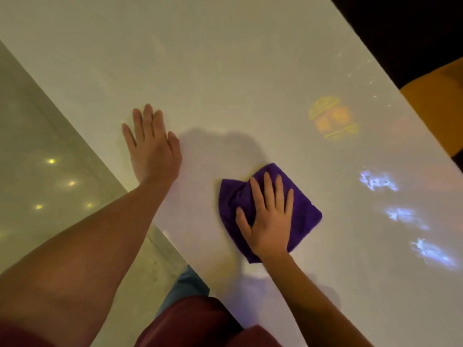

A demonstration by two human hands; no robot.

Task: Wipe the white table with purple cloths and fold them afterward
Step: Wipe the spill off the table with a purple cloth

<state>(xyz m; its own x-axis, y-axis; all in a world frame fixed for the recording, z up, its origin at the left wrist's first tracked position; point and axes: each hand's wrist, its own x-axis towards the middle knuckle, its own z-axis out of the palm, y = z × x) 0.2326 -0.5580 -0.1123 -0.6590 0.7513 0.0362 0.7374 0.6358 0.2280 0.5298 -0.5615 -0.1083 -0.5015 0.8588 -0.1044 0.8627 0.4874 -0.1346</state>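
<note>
A purple cloth (303,209), bunched into a rough square, lies on the white table (225,78) near its front edge. My right hand (268,219) presses flat on the cloth with fingers spread and straight. My left hand (152,144) rests flat on the bare tabletop to the left of the cloth, close to the table's left edge, fingers straight and holding nothing. Only one purple cloth is in view.
Coloured light patterns fall on the table: a yellow-orange shape (333,118) at the right and blue-white shapes (406,216) along the right side. A shiny pale floor (37,159) lies left of the table. An orange seat (436,106) stands past the right edge.
</note>
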